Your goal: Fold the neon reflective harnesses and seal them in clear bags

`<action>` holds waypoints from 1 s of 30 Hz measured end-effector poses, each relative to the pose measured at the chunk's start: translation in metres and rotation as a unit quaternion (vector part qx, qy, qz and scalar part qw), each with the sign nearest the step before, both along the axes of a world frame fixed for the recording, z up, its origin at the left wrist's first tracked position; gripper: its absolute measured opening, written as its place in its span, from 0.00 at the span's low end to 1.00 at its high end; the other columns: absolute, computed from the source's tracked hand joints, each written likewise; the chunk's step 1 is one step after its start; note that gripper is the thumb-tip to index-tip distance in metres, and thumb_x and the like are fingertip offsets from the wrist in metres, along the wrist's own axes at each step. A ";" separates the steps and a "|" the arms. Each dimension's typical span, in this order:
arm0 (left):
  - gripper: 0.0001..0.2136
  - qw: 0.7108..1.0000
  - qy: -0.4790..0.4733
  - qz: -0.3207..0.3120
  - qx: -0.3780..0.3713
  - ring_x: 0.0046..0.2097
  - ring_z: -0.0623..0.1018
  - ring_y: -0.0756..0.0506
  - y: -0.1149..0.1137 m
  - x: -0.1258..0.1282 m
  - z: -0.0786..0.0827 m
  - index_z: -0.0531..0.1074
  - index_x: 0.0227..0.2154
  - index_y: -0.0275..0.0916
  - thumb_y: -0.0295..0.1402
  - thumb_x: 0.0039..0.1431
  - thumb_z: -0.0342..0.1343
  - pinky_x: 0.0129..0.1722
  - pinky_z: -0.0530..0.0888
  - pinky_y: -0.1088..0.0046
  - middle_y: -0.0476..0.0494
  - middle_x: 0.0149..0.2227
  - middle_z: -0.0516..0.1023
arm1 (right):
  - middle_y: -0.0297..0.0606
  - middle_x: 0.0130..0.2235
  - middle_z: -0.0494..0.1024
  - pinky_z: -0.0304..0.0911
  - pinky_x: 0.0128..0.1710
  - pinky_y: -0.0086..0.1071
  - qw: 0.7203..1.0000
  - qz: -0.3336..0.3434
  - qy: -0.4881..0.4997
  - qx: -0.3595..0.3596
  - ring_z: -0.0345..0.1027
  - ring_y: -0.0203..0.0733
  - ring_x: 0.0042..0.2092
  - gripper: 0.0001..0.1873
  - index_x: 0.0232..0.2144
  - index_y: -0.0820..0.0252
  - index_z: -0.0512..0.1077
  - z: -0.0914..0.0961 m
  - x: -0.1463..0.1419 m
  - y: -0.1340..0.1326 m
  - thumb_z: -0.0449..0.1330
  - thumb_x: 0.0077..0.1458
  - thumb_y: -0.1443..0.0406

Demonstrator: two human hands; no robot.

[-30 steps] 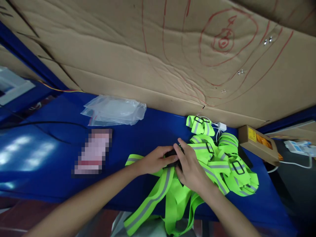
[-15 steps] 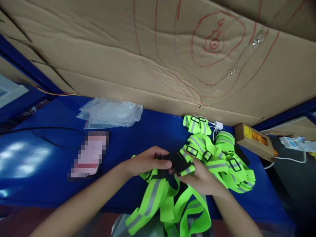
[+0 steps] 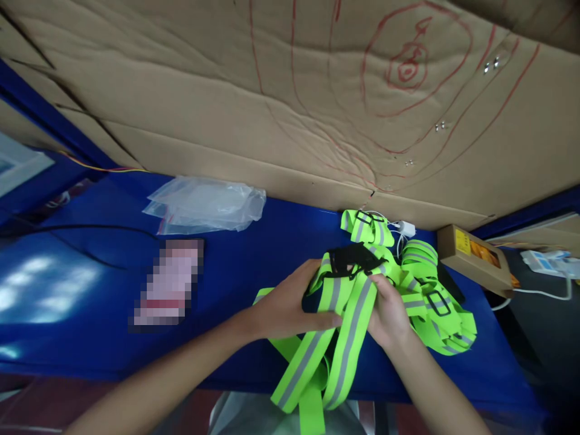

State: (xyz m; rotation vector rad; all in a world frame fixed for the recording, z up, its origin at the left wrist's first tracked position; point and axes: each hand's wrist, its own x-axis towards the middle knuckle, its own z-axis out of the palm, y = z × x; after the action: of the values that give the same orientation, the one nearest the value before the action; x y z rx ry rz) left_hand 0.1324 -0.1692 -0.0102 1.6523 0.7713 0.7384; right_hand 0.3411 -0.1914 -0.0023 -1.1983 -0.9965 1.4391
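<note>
Between my hands is a neon-green reflective strap harness (image 3: pixel 352 338) with grey stripes, its loose bands hanging over the table's front edge. My left hand (image 3: pixel 290 305) is closed around the bands from the left, thumb lying across them. On the other side my right hand (image 3: pixel 390 308) grips the harness near its top, thumb on a band; its other fingers are mostly hidden. A black piece (image 3: pixel 356 258) of the harness sits above both hands. Just right of my right hand lies a pile of similar green straps (image 3: pixel 441 320) with black buckles.
Clear plastic bags (image 3: pixel 206 205) lie at the back of the blue table (image 3: pixel 235 260). A phone with a blurred screen (image 3: pixel 170 281) is at left, by a black cable. A small cardboard box (image 3: pixel 475 260) and a white charger (image 3: pixel 405 228) stand at right, before a cardboard wall (image 3: pixel 203 90).
The black piece has moved up and away from me. My left thumb has shifted from it down onto the green bands, and the hanging bands are drawn higher. The view has shifted slightly.
</note>
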 end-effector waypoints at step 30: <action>0.26 0.940 -0.103 0.006 -0.327 0.49 0.81 0.37 0.007 0.004 -0.019 0.79 0.48 0.37 0.38 0.44 0.75 0.54 0.75 0.58 0.43 0.45 0.84 | 0.41 0.39 0.81 0.67 0.58 0.48 0.890 0.175 -0.347 0.240 0.74 0.52 0.51 0.19 0.49 0.54 0.75 -0.024 -0.007 -0.002 0.47 0.74 0.55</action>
State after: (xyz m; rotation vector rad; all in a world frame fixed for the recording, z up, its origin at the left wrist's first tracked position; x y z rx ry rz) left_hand 0.1362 -0.1625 -0.0294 0.9544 0.7692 0.5669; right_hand 0.3342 -0.1933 -0.0265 -1.2033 -2.0168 0.9077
